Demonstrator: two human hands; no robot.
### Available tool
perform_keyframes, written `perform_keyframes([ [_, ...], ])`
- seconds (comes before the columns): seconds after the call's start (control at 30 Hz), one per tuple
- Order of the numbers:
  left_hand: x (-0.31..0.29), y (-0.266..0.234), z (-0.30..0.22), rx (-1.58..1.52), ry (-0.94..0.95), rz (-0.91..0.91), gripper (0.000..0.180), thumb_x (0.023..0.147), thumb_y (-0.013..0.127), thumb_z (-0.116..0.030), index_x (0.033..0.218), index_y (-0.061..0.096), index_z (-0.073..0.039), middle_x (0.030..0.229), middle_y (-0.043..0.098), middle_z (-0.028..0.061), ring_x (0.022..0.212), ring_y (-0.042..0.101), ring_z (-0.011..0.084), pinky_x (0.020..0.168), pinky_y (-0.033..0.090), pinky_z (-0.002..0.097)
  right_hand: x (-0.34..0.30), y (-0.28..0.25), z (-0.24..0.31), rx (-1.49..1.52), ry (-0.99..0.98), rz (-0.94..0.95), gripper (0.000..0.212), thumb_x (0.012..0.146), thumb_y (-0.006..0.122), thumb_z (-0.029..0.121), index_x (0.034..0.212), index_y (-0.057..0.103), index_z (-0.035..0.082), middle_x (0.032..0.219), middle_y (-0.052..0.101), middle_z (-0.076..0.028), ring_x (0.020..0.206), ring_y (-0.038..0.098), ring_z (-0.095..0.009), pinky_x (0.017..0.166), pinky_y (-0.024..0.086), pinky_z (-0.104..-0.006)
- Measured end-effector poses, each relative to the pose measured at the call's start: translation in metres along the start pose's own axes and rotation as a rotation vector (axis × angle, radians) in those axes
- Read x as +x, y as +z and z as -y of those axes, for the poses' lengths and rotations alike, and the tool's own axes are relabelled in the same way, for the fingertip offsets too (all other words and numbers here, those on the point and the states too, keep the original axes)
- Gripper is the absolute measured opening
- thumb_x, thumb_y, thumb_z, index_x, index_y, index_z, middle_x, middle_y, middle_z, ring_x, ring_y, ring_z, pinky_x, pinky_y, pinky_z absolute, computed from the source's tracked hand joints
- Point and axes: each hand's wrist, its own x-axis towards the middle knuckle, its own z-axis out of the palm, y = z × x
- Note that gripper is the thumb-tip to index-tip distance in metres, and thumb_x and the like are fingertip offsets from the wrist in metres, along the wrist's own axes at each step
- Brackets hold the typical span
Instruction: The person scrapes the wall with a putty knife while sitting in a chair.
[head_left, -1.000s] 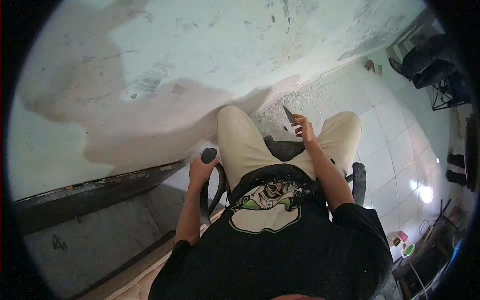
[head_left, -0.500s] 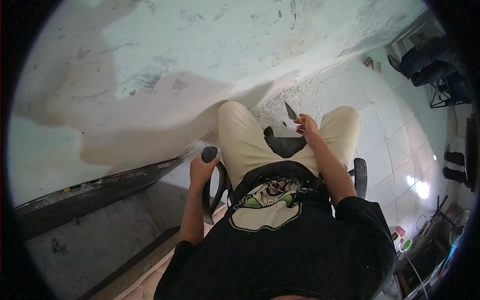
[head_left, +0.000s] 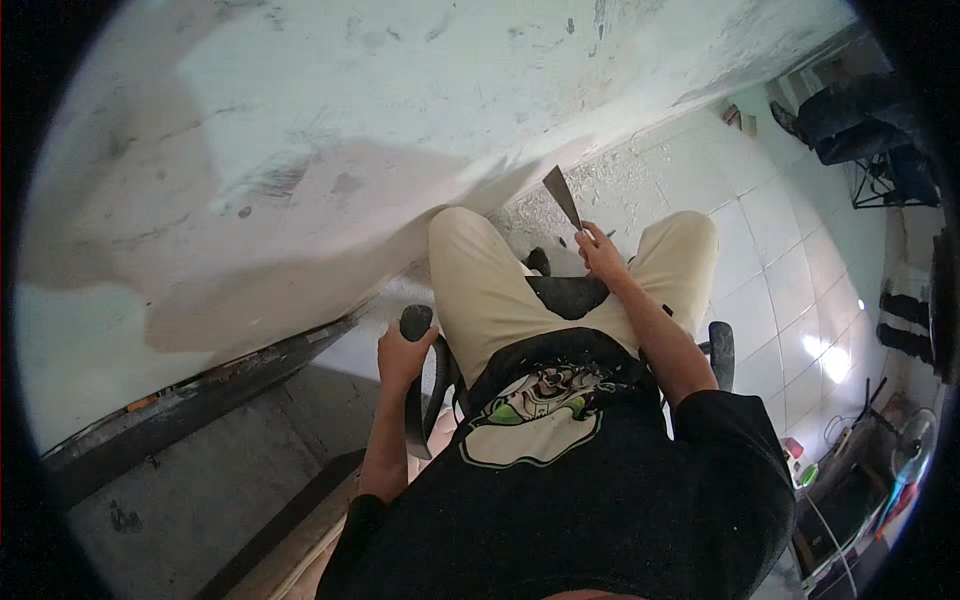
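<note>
My right hand (head_left: 600, 254), between my knees, is closed around the handle of a putty knife (head_left: 563, 195). The flat metal blade points up and to the left, towards the foot of the wall, with a gap between it and the wall surface that I cannot judge. On the left, my left hand (head_left: 403, 352) is wrapped round the front end of a black chair armrest (head_left: 416, 320). The pale, scuffed wall (head_left: 350, 130) stands in front of me and to my left. White flakes (head_left: 620, 180) lie on the floor along its base.
I sit on a black chair (head_left: 566, 296), its other armrest (head_left: 721, 350) at my right. A dark-edged ledge (head_left: 200, 390) runs along the left. Light tiles (head_left: 790, 270) cover the floor. At the far right are dark clothing (head_left: 860, 120) and a fan (head_left: 915, 440).
The putty knife has swung up and left, showing its blade broader and nearer the wall. My right hand has turned and shifted slightly left. My left hand keeps its grip on the armrest.
</note>
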Motion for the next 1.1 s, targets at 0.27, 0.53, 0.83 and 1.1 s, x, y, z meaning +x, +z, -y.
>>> perform_keyframes([
  [0.27,0.000,-0.002,-0.005,-0.028,0.006,-0.038,0.053,0.065,0.073,-0.043,0.087,0.059,0.003,0.080,0.064,0.0229,0.078,0.063,0.0389,0.069,0.049,0.0432,0.037,-0.012,-0.001,-0.215,-0.096,0.061,0.046,0.086,0.057,0.038,0.121,0.056,0.008,0.067,0.054,-0.002,0.055,0.047,-0.010,0.047,0.040,-0.0272],
  [0.53,-0.002,0.000,0.009,-0.023,-0.095,0.007,0.055,0.064,0.073,-0.045,0.088,0.056,0.001,0.083,0.063,0.0242,0.083,0.062,0.0393,0.070,0.048,0.0448,0.048,0.000,-0.020,-0.515,-0.005,0.095,0.041,0.083,0.056,0.037,0.114,0.062,0.010,0.108,0.062,-0.021,0.106,0.057,-0.035,0.090,0.043,-0.0403],
  [0.83,-0.014,-0.001,0.011,-0.025,-0.102,-0.057,0.053,0.064,0.073,-0.045,0.085,0.057,0.001,0.077,0.064,0.0221,0.079,0.063,0.0388,0.068,0.048,0.0455,0.059,0.000,-0.030,-0.577,-0.030,0.142,0.046,0.082,0.057,0.038,0.121,0.058,0.013,0.088,0.066,-0.019,0.067,0.064,-0.025,0.065,0.051,-0.0371],
  [1.1,-0.018,0.003,0.018,-0.040,-0.105,-0.080,0.055,0.064,0.073,-0.046,0.086,0.058,0.001,0.082,0.064,0.0229,0.081,0.063,0.0395,0.070,0.049,0.0453,0.048,0.002,-0.020,-0.449,0.041,0.111,0.043,0.083,0.057,0.039,0.117,0.060,0.012,0.074,0.065,-0.013,0.058,0.061,-0.020,0.053,0.050,-0.0349],
])
